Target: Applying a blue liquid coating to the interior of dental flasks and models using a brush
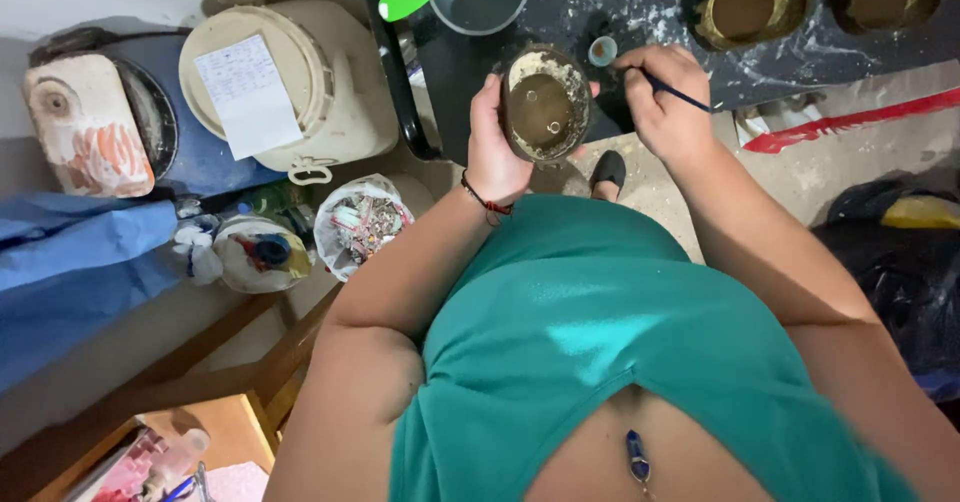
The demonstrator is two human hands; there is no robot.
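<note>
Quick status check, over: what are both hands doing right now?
Left hand grips round brown bowl, tilted toward camera. Right hand holds thin dark brush, tip at small blue-rimmed cup on black table. Nothing between hands.

Bowl (543,104) in left hand (492,142), right hand (668,102) beside it, table (640,12) behind

Even indoor light, soft shadows, edges blurred.
</note>
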